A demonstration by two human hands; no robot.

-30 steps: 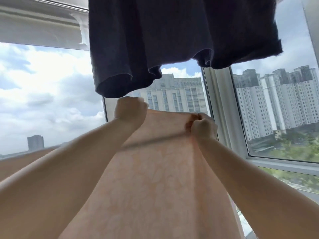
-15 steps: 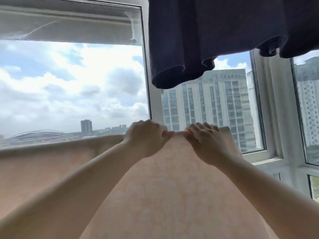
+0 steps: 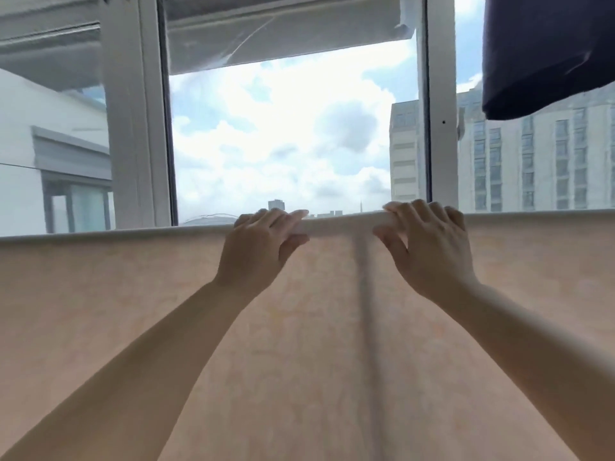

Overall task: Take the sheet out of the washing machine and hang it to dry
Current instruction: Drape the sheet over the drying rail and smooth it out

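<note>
Dark navy garment (image 3: 545,54) hangs at top right, lower hem folded, in front of the window. White window frame (image 3: 441,104) with vertical posts left and right of the middle pane. Rolled-up grey blind (image 3: 283,31) across the top, torn film at its right end. Outside: cloudy sky (image 3: 283,128), pale high-rise building (image 3: 532,154) right, white wall (image 3: 43,134) left, distant skyline low.

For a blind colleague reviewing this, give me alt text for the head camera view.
Both hands, left hand and right hand, rest on the top edge of a peach sheet draped over a line before a window. Dark garment hangs upper right.
</note>
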